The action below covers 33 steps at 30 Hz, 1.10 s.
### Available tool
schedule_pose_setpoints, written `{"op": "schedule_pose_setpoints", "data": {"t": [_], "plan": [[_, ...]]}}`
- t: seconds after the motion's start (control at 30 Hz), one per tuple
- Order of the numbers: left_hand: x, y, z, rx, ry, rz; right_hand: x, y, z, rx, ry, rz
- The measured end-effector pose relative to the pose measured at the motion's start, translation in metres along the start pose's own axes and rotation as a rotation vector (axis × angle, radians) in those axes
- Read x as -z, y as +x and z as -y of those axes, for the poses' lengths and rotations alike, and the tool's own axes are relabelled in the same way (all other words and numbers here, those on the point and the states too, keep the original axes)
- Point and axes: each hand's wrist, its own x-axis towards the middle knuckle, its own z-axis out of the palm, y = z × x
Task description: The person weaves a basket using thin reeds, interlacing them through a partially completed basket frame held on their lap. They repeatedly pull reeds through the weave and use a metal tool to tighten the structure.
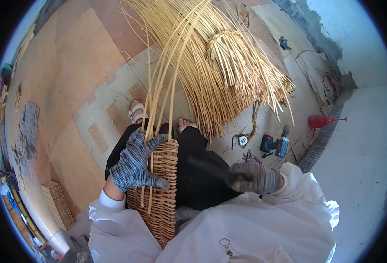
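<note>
A woven wicker basket [160, 210] stands upright in my lap, with several long pale rods [171, 96] rising from its rim. My left hand [136, 164], in a grey knit glove, grips the upper left of the basket around the rods, thumb and fingers spread over the weave. To the right of the basket, over my dark trousers, my gloved right hand [257, 177] is closed on a dark, motion-blurred tool [208, 168]; I cannot make out what kind.
A big bundle of pale rods [202, 74] lies ahead on the tiled floor [75, 57]. To the right are a cordless drill [281, 144], a tape measure [243, 140], pliers [250, 156] and a red pump bottle [318, 121] near the wall. Another basket [58, 204] stands at the left.
</note>
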Motion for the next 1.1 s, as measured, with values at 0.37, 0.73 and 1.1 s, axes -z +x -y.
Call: {"op": "schedule_pose_setpoints", "data": {"t": [0.37,0.73,1.1], "plan": [[-0.004,0.005,0.001,-0.068,-0.052,-0.065,-0.005,-0.001,0.037,0.076,-0.404,-0.110],[-0.002,0.003,-0.001,-0.041,-0.040,-0.030,-0.017,-0.001,0.042,0.094,-0.336,-0.099],[-0.001,0.001,-0.002,-0.025,0.014,-0.016,-0.025,-0.005,0.057,0.105,-0.414,-0.108]]}}
